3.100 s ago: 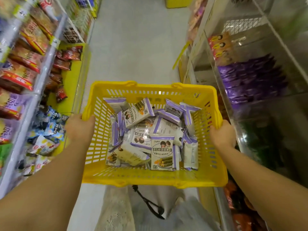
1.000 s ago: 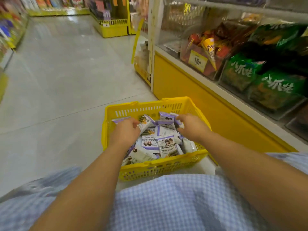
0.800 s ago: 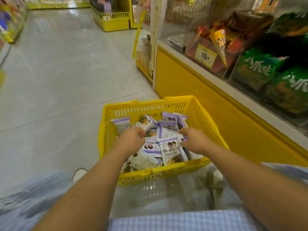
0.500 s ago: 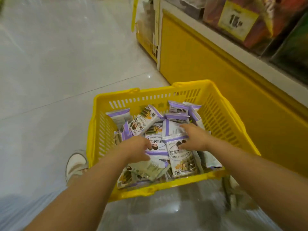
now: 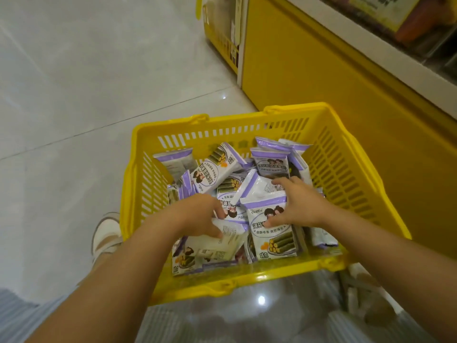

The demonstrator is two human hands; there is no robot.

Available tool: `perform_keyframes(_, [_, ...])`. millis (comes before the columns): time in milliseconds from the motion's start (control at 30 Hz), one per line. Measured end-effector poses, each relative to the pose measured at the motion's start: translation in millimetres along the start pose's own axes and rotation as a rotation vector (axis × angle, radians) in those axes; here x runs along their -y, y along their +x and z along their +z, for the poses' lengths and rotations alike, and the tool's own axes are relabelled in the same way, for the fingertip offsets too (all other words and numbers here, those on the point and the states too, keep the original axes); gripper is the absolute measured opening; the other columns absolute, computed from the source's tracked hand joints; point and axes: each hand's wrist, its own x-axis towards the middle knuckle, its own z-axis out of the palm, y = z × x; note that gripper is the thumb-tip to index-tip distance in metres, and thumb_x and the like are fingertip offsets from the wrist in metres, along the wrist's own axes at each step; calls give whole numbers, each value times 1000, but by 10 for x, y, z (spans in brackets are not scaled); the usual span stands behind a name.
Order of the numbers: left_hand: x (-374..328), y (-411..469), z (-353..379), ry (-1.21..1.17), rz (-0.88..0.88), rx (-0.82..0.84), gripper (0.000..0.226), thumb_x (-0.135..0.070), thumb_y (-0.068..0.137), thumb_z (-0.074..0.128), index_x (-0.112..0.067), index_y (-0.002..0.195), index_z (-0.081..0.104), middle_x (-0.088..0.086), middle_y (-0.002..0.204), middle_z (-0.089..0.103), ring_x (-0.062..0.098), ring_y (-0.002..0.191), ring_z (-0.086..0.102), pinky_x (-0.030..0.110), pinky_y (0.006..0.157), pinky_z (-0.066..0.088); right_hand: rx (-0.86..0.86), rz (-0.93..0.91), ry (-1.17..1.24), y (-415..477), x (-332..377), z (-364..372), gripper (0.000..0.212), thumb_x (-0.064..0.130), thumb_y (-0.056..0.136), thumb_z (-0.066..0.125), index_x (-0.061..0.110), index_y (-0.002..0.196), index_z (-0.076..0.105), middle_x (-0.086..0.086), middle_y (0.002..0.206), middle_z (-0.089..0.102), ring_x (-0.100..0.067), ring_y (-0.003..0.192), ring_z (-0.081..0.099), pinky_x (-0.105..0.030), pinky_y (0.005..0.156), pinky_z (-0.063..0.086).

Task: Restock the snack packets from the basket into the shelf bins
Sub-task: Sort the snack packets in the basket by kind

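Two hands dig into the snack packets (image 5: 217, 169) piled in the yellow basket (image 5: 247, 283).
The basket sits on the tiled floor (image 5: 74, 95), just left of the yellow shelf base (image 5: 321, 95). The left hand (image 5: 197, 216) curls its fingers round a white-backed packet (image 5: 230, 241) at the pile's near left; the right hand (image 5: 299, 204) has thumb and spread fingers clamped on a front-facing packet (image 5: 272, 243) near the middle. A pale shoe (image 5: 106, 233) shows left of the basket.
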Motion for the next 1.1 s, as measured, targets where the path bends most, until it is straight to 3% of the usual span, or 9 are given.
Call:
perform_keyframes(167, [79,-210,-424,-53,-16,-116,28,-40,79,75,-42,94,52,-20,90,52,2,76,58,17,56,45,77,21,266,-90,-3,-33,114,55,52,87,28,146,28,4,139,49,-20,124,50,-29,94,43])
perform_keyframes(233, [103,-277,-577,-93,-19,-184,26,-40,79,74,-42,93,52,-22,89,54,1,73,60,14,51,44,99,-15,304,-126,38,-95,88,50,57,87,27,131,45,9,119,62,-16,110,59,-30,89,48])
perform_keyframes(433, [78,-189,-757,-392,116,-603,26,-29,80,75,-38,97,57,-15,99,61,3,87,58,25,70,49,-55,-142,341,-242,166,-713,44,33,67,85,19,104,67,5,95,71,-10,86,67,-35,79,54])
perform_keyframes(533, [52,-52,-731,-439,147,-810,31,-27,82,73,-36,108,57,-12,101,61,12,92,59,36,80,52,-286,-152,335,-258,129,-1118,46,35,68,84,19,106,65,6,98,68,-12,88,65,-28,70,48])
perform_keyframes(633, [107,76,-718,-333,78,-925,35,-29,83,71,-31,116,59,-7,110,67,18,99,62,38,82,52,-506,-203,137,-147,91,-1382,50,32,69,82,20,113,62,0,103,65,-18,93,60,-36,76,48])
perform_keyframes(767, [201,252,-635,65,-117,-918,36,-29,87,64,-28,122,58,0,122,62,26,112,55,37,92,38,-459,-118,-139,145,48,-1411,65,40,70,81,29,128,55,0,124,59,-25,116,46,-42,91,42])
perform_keyframes(933, [183,337,-433,100,-90,-990,39,-17,82,69,-17,121,61,8,125,55,33,114,50,44,94,35,-491,-80,-305,326,-17,-1167,71,59,65,77,32,126,52,5,129,55,-21,118,42,-37,88,35])
perform_keyframes(1033, [124,340,-323,110,96,-1081,31,-7,77,74,-11,107,68,12,109,61,36,98,57,45,83,44,-531,-111,-80,311,-59,-1048,49,50,67,80,29,107,61,8,103,63,-8,89,55,-29,64,39])
perform_keyframes(1100, [80,342,-259,98,218,-977,26,-7,81,71,-12,106,68,9,106,62,33,91,61,40,76,48,-520,-156,82,269,-79,-989,34,42,71,80,31,98,64,18,75,57,3,62,50,-22,50,31])
